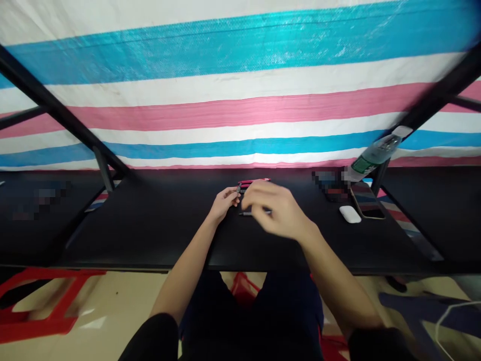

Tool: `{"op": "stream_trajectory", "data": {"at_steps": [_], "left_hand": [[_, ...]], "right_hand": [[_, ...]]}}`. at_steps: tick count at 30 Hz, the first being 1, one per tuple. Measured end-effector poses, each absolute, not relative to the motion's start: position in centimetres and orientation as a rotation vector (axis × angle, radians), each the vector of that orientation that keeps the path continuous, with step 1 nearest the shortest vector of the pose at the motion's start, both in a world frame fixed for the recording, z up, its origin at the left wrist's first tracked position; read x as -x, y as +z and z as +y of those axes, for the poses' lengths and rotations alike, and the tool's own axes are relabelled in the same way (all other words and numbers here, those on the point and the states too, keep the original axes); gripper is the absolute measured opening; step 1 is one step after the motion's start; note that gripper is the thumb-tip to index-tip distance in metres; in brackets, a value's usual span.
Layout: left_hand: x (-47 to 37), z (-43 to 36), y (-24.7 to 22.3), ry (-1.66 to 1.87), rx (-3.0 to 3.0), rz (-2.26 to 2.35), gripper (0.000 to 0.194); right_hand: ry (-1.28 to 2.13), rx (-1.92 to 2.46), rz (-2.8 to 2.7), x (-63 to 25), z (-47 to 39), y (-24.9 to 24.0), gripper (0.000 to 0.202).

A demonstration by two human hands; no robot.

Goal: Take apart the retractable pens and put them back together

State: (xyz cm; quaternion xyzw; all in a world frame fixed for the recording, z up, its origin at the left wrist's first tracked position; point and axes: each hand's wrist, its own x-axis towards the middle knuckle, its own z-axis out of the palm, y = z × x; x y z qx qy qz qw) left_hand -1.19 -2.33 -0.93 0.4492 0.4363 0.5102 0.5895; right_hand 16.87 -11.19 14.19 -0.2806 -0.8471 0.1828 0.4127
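Note:
My left hand [224, 203] rests on the black table at the centre, its fingers pinched on a small dark item [238, 188] too small to make out. Just behind it lies a red pen [255, 181], pointing to the right. My right hand [276, 208] is raised to the right of the left one, blurred, with its fingers curled; whether it holds anything cannot be seen. Partly hidden beneath it, a grey pen [246, 214] lies on the table.
On the right of the black table [150, 235] are a clear bottle [376, 155] with a green label, a phone [366, 200], a white earphone case [350, 214] and blurred dark items. Slanted black metal bars [71, 123] flank both sides. A striped sheet [240, 115] hangs behind.

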Motion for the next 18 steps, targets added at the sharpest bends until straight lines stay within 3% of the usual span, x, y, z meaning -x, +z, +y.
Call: {"op": "stream_trajectory", "data": {"at_steps": [4, 8, 18], "left_hand": [[1.2, -2.4, -0.7, 1.160, -0.999, 1.000, 0.024], [1.0, -2.4, -0.6, 1.180, -0.972, 1.007, 0.022], [0.8, -2.4, -0.6, 1.259, -0.909, 1.052, 0.011]], "right_hand": [[0.469, 1.089, -1.969, -19.8, -4.1, 6.0, 0.025], [0.494, 1.177, -2.015, -21.7, -2.2, 0.5, 0.018], [0.506, 1.268, -2.154, -21.8, -3.0, -1.4, 0.006]]}}
